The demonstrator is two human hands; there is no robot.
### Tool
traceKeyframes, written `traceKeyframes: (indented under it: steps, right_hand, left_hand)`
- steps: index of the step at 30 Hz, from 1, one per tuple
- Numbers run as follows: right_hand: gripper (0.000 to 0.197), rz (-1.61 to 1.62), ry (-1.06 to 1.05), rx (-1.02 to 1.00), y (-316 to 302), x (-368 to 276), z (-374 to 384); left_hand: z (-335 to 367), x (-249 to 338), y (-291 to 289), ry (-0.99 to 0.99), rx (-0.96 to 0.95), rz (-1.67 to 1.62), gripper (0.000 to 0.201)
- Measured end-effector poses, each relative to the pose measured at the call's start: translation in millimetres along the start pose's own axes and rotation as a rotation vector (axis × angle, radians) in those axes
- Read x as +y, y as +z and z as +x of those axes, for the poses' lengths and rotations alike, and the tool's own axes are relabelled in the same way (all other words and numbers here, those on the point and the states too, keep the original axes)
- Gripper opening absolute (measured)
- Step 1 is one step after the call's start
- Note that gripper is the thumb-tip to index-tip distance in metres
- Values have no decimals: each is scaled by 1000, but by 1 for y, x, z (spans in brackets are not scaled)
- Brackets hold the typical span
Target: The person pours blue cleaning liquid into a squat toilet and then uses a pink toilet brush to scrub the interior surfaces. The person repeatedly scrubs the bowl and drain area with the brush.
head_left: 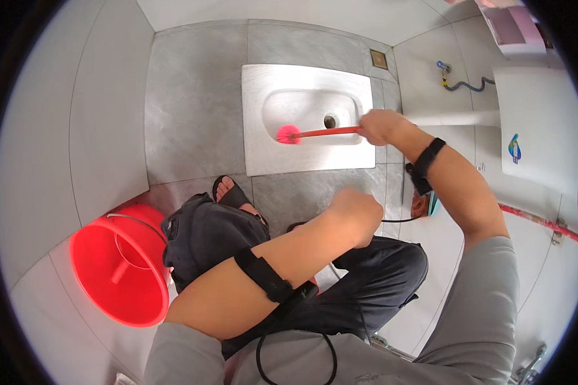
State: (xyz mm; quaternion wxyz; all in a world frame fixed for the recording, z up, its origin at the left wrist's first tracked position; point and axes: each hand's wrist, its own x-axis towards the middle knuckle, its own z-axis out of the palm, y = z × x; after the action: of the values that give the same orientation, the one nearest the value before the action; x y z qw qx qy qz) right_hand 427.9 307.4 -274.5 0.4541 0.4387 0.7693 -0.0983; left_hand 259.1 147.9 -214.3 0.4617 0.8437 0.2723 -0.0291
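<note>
My right hand [379, 126] grips the red handle of a toilet brush [315, 133]. Its pink bristle head [288, 134] rests inside the bowl of a steel squat toilet pan [257, 96] set in the grey tiled floor. My left hand [358, 215] is closed in a fist above my right knee, and nothing shows in it. Both wrists carry black straps. I am squatting in dark trousers, with one sandalled foot [228, 190] just in front of the pan.
A red bucket [119, 269] with a scoop inside stands at my left by the wall. A tap with a hose [453, 78] and a white tank [539, 122] are on the right wall. A floor drain [379, 59] sits behind the pan.
</note>
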Motion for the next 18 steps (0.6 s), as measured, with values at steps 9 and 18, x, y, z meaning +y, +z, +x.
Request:
traceKeyframes:
  steps: [9, 18]
  right_hand:
    - [21, -76, -4, -6, -8, -15, 6]
    - [28, 78, 246, -135, 33, 27, -2]
  left_hand:
    - [4, 0, 4, 34, 49, -34, 22]
    - [-2, -3, 2, 17, 79, -53, 20]
